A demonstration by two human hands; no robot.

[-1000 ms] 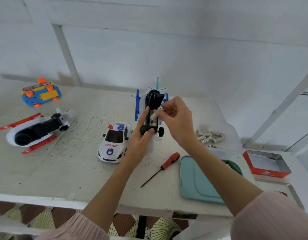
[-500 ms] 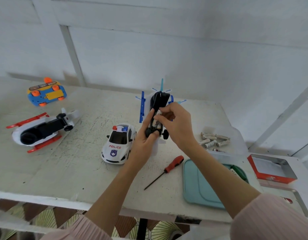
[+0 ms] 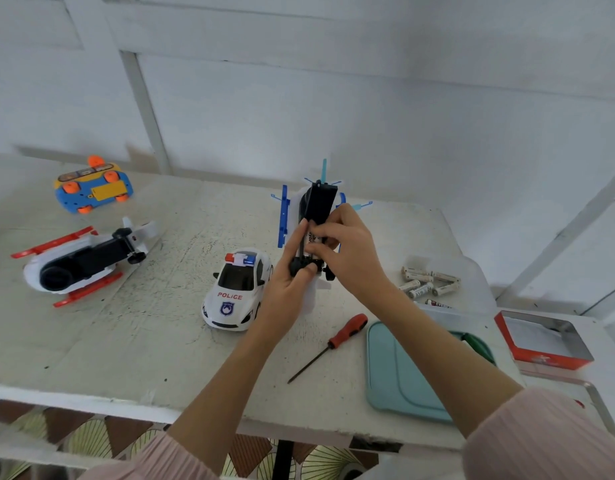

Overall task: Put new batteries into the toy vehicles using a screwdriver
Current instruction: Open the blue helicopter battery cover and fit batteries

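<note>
My left hand (image 3: 288,284) grips a blue and white toy helicopter (image 3: 316,206) upside down above the table, its black underside facing me. My right hand (image 3: 347,252) presses a battery (image 3: 313,238) into the open compartment with its fingertips and thumb curled on it. A red-handled screwdriver (image 3: 333,342) lies on the table below my hands. Several loose batteries (image 3: 425,284) lie to the right. A white police car (image 3: 237,289) stands just left of my left wrist.
A red and white toy helicopter (image 3: 81,263) lies upside down at the left, an overturned blue and orange toy car (image 3: 93,188) behind it. A teal tray (image 3: 399,372) sits at the front right, a red-edged tin (image 3: 541,337) beyond it. The table's front edge (image 3: 126,405) runs below.
My right hand has brought the battery down from the helicopter's top into the compartment and now presses it there. My left hand keeps its hold on the toy.
</note>
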